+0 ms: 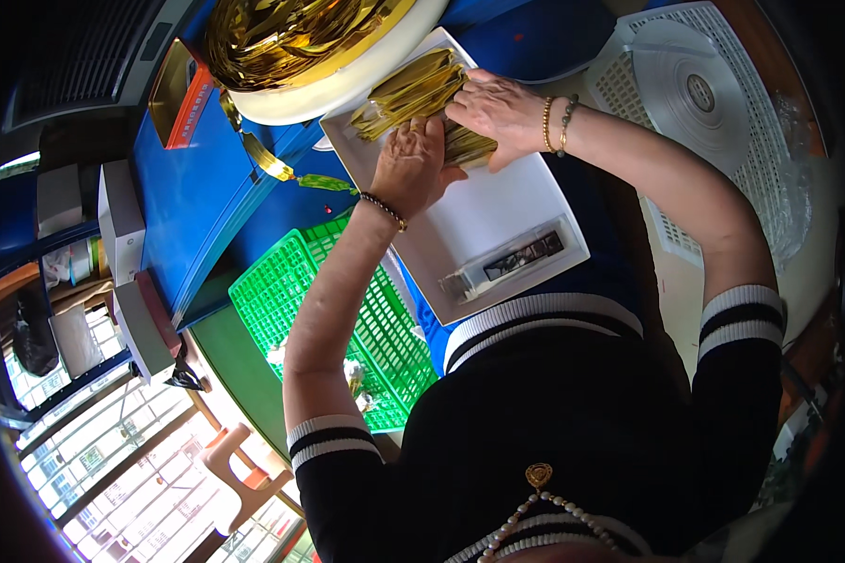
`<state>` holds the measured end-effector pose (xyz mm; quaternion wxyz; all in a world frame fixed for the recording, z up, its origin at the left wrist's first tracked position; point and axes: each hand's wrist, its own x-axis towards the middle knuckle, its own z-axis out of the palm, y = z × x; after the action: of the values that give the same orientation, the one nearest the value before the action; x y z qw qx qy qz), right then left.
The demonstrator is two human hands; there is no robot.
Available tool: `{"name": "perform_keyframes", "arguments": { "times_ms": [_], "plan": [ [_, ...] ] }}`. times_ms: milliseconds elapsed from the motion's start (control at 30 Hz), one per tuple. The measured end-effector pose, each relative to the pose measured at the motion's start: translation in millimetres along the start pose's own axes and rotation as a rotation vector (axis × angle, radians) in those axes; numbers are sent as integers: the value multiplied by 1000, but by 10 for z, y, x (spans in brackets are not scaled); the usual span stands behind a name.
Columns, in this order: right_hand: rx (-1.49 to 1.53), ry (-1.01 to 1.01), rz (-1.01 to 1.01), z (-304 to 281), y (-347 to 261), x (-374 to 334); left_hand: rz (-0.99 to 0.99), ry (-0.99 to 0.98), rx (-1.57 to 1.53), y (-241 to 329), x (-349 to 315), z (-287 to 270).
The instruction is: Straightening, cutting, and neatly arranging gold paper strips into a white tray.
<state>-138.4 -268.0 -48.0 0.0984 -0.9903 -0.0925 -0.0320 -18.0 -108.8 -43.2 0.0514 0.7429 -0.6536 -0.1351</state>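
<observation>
A white open box (498, 211) rests tilted on my lap. In its far half lies a stack of gold foil strips (406, 94), seemingly in flat clear sleeves. My left hand (411, 164) is on the near left side of the stack, its fingers bent over the strips and its thumb pointing right. From the right, my right hand (498, 114) grips the stack, with its thumb toward me and its fingers across the top. The fingertips are partly hidden among the strips. A clear packet with a dark label (523, 255) lies at the box's near end.
A pale round tub (347, 89) of gold foil strips stands beyond the box. A gold ribbon (268, 158) trails onto the blue surface near an orange box (186, 103). A green basket (296, 281) sits left. Right is a white perforated tray (643, 89) with a clear reel (690, 94).
</observation>
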Motion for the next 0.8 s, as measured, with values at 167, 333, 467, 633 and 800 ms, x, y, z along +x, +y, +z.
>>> {"name": "perform_keyframes", "arguments": {
  "times_ms": [167,333,467,633,800],
  "plan": [
    [20,-48,-19,58,-82,-74,-18,25,109,192,-108,53],
    [73,-78,6,24,-91,-82,-10,49,112,305,-77,-25],
    [97,-49,5,71,-89,-76,-45,-14,106,257,-57,44],
    [99,2,7,61,-90,-89,78,30,75,91,-33,93],
    [90,24,31,20,-116,-128,27,-31,-2,93,0,33]
  ]
}}
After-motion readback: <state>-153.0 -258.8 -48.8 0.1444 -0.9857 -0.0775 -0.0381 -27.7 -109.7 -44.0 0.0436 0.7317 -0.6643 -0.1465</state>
